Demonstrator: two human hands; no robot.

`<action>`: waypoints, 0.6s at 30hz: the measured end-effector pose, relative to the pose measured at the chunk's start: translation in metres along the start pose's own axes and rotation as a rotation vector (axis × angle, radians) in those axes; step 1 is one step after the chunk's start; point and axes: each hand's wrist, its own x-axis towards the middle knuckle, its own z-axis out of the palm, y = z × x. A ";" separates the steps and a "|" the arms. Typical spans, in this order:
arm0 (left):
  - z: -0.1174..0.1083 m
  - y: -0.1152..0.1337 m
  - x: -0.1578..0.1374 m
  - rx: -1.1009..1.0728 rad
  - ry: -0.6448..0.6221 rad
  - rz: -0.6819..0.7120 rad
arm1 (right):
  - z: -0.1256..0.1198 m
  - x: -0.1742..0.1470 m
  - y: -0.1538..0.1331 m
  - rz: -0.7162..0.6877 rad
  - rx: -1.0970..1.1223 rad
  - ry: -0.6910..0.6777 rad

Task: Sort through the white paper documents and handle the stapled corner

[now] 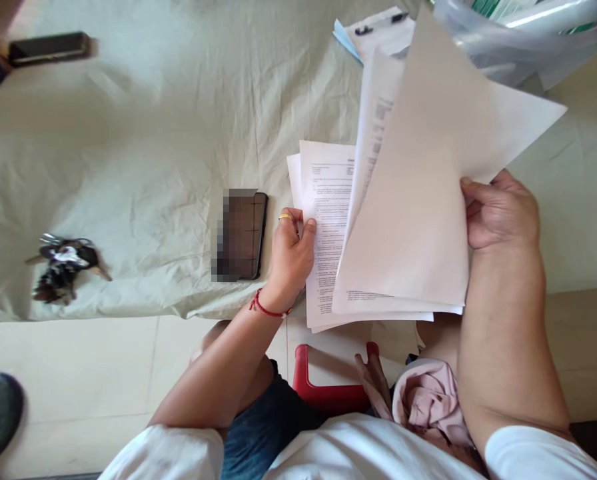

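Note:
My left hand (293, 250) pinches the left edge of some printed sheets (328, 233), thumb on top; a gold ring and a red cord bracelet (271, 305) show on that arm. With thumb and fingers closed, my right hand (502, 210) grips the right edge of several more sheets of paper (413, 220). These overlap the printed ones, and the uppermost sheet shows a blank side, its far corner lifted. Just left of my left hand lies a dark phone (251, 237), partly blurred out. How many sheets each hand holds is hidden.
A bunch of keys (68, 263) rests on the pale green cloth (168, 153). Another phone (48, 50) is at the far left. Clipped papers (383, 30) and a clear plastic bag (508, 43) lie at the far right. Below are a red stool (323, 393) and pink cloth (428, 400).

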 end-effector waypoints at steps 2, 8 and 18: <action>0.000 -0.002 0.000 0.005 0.001 0.001 | -0.003 0.001 -0.001 0.010 0.012 -0.029; 0.000 -0.011 0.002 -0.075 -0.053 -0.032 | -0.005 0.000 -0.001 -0.005 0.043 -0.047; 0.002 -0.014 0.001 -0.085 -0.056 -0.009 | 0.002 -0.003 -0.002 -0.020 0.034 -0.097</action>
